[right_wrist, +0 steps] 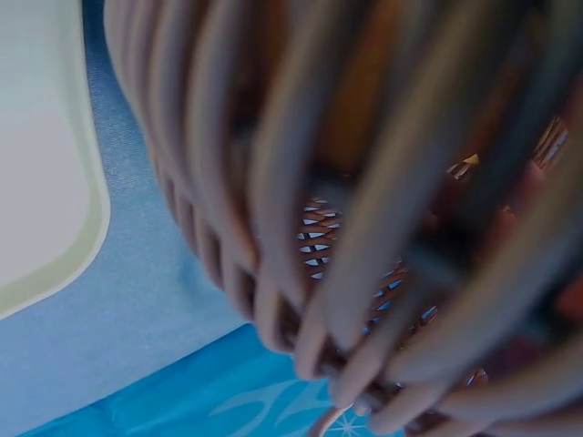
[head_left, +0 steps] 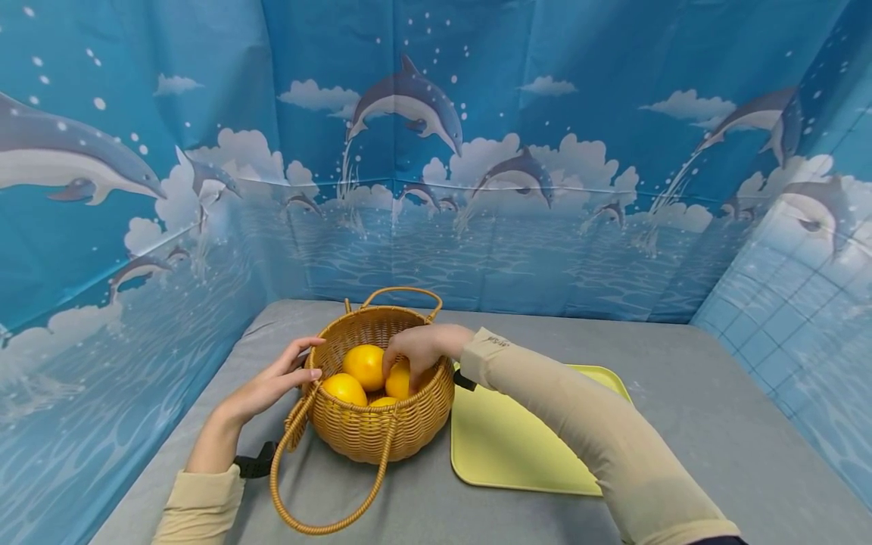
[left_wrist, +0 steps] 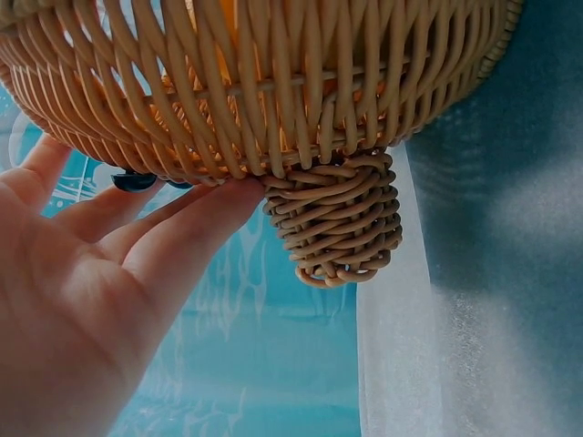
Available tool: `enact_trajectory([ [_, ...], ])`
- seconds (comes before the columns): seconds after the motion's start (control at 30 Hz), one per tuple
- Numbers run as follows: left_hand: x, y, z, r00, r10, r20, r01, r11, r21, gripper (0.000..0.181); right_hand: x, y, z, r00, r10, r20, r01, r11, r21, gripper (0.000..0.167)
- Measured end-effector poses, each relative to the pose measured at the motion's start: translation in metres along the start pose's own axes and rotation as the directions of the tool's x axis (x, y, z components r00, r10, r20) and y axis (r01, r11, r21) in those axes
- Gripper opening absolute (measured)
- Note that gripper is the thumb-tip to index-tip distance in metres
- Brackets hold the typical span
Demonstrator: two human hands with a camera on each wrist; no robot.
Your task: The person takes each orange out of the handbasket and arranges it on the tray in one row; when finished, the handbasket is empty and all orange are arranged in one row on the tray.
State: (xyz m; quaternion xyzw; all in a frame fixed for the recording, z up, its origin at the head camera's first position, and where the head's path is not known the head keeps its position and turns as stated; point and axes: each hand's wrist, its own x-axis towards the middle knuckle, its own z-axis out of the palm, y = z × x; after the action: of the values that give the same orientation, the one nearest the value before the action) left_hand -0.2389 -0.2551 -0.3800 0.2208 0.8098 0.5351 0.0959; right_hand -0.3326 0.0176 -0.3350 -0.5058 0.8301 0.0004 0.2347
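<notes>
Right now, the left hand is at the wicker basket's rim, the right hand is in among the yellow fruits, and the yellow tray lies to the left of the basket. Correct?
Not quite: the head view shows the yellow tray to the right of the wicker basket. The left hand is at its rim and the right hand among the yellow fruits, as you say.

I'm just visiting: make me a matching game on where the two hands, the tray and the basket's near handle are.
Things:
1. Left hand
2. Right hand
3. Tray
4. Near handle

Places:
A. Inside the basket, gripping a yellow fruit
B. Hanging down outside the basket
C. Touching the basket's rim
D. Flat on the grey surface, partly beneath a sleeved forearm

Pairs: 1-C, 2-A, 3-D, 4-B
</notes>
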Motion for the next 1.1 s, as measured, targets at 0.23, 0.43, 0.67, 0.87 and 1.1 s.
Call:
enact_trajectory([
  [0.23,0.0008,-0.0005,0.0,1.0,0.003,0.002,-0.003,1.0,-0.003,0.051,-0.0006,-0.0019,0.0001,0.999,0.029,0.029,-0.029,1.0,0.003,0.049],
  [0.43,0.0013,-0.0007,-0.0001,1.0,-0.013,-0.001,0.013,1.0,-0.004,0.051,-0.0024,-0.0019,0.001,0.998,0.033,0.049,-0.033,0.999,-0.002,0.05],
  [0.67,0.0001,-0.001,-0.0007,1.0,-0.016,-0.001,0.016,1.0,0.002,0.053,-0.0022,-0.0039,0.0024,0.997,0.077,0.031,-0.075,0.995,-0.065,0.051],
  [0.87,-0.0005,-0.001,-0.0005,1.0,-0.021,-0.001,0.021,1.0,0.006,0.054,-0.0017,-0.005,0.0036,0.996,0.09,0.009,-0.089,0.99,-0.107,0.048],
  [1.1,-0.0002,-0.0004,-0.0002,1.0,-0.019,-0.003,0.019,1.0,0.006,0.053,-0.0019,-0.0036,0.005,0.997,0.071,-0.014,-0.072,0.989,-0.129,0.05],
])
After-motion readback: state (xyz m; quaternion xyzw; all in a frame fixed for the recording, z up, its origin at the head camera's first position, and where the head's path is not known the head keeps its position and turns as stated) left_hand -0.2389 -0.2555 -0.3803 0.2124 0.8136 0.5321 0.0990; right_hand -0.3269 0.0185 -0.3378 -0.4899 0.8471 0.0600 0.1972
